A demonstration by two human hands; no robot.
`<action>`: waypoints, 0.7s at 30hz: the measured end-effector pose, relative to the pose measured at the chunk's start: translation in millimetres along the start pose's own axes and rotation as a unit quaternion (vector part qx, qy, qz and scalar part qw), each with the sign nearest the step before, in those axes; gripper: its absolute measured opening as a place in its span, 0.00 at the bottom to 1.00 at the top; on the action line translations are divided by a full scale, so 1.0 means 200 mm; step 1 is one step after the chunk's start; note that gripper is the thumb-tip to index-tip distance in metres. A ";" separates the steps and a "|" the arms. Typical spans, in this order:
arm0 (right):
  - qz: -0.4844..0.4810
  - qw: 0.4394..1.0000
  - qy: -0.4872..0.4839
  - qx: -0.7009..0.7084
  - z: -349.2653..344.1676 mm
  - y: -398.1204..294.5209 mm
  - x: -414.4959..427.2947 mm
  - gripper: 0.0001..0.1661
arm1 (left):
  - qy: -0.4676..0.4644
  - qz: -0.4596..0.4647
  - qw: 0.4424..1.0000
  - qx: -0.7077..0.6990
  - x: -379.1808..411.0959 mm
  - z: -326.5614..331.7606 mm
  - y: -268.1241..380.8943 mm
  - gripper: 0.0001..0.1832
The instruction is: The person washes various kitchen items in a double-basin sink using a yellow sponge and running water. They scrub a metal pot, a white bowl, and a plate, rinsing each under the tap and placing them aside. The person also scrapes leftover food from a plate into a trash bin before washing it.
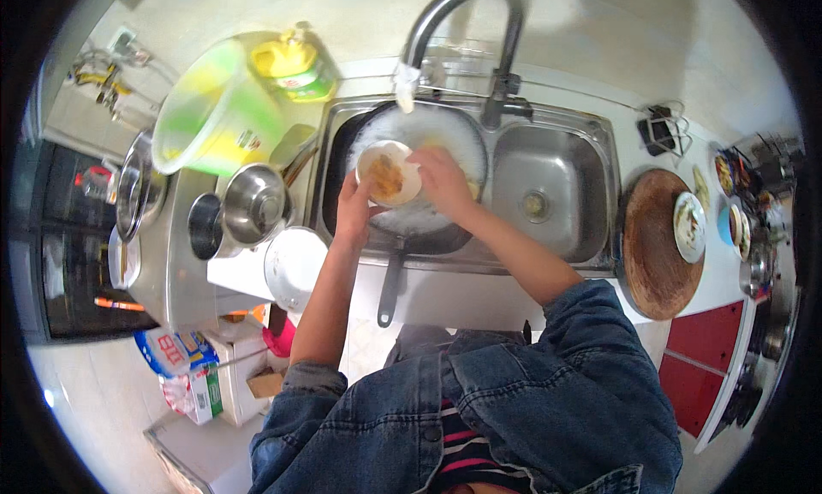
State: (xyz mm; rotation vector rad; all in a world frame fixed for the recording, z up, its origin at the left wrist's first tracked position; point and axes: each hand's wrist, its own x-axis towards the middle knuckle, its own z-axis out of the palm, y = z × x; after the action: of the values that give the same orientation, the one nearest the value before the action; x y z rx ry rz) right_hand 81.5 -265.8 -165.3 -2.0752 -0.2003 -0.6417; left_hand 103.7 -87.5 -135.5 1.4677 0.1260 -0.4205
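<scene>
My left hand (356, 205) grips a small white bowl (411, 192) by its left side, thumb near the rim. Orange-brown matter (385, 176) lies inside it; whether this is food residue or a scrubber I cannot tell. At the bowl's upper right rim are the fingers of my right hand (443, 179), slightly blurred. Both hands are above a dark frying pan (420, 243) full of foamy water (462, 137). The pan rests in the left basin of a steel double sink (610, 192), its handle (388, 301) jutting over the front edge. Submerged items are mostly hidden.
A black gooseneck faucet (514, 38) arches over the left basin. Leftward stand a green-yellow plastic bucket (218, 109), a yellow detergent bottle (295, 70), steel bowls (257, 202) and a white container (295, 263). A round wooden chopping board (652, 250) carries a plate (689, 227) at right.
</scene>
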 end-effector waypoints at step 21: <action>0.018 0.989 0.054 -0.133 -2.07 0.32 -0.57 0.12 | -0.347 0.061 0.933 0.075 -0.39 2.27 -0.12 0.20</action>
State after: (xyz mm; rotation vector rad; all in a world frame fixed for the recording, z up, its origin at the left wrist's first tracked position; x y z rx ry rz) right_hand -142.1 -629.8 -89.0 -2.2842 -0.0137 -0.7922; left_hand -54.4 -518.5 -81.9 1.3868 -0.5708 -0.8340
